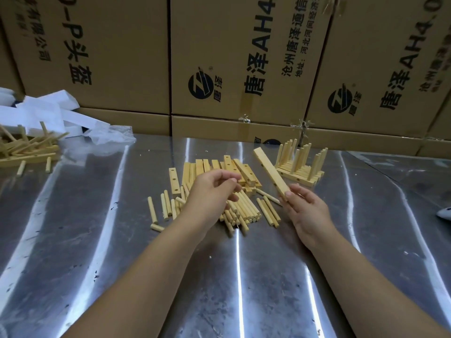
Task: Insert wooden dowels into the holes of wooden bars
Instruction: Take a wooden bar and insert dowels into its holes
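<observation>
Gripped a wooden bar [271, 172] by its near end in the right hand [308, 206], tipped up to show the holes. Curled the left hand [211, 191] just above the loose dowels [246, 211] to fetch one, maybe pinching one already; could not tell. Finished bars [300, 164] behind, out of the way.

I see a shiny metal table [97, 240]: loose dowels [244, 211] and bars [200, 167] at centre, dowelled bars [300, 164] just right, more sticks [26, 147] and white scraps [48, 113] upper left.
</observation>
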